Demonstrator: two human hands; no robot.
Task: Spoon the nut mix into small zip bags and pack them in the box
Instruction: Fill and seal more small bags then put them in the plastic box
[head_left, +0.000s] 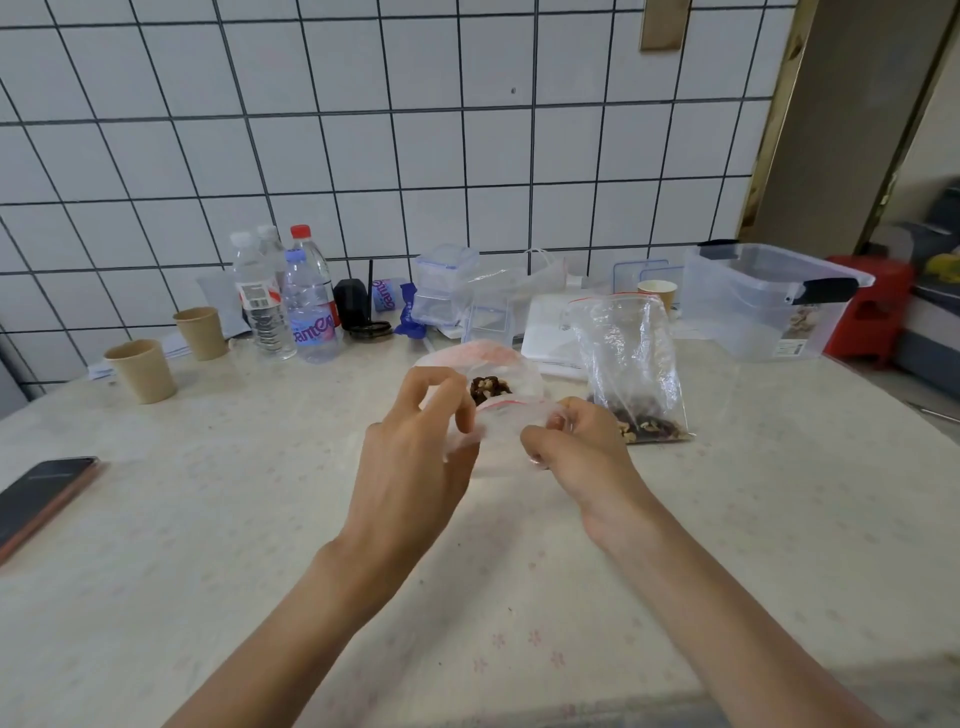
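Note:
Both hands hold a small clear zip bag (501, 436) with a red seal strip above the middle of the table. My left hand (415, 457) pinches its left edge and my right hand (576, 447) pinches its right edge. Just behind it lies another small zip bag (485, 371) with a clump of dark nut mix inside. A large zip bag (631, 364) stands to the right, with nut mix settled at its bottom. The clear plastic box (763, 301) with black latches sits at the back right. No spoon is visible.
Two paper cups (145, 369) stand at the left, water bottles (291, 301) behind them. A phone (41, 493) lies at the left edge. Small clear containers (444, 286), a white flat box (550, 332) and another paper cup (657, 291) crowd the back by the tiled wall.

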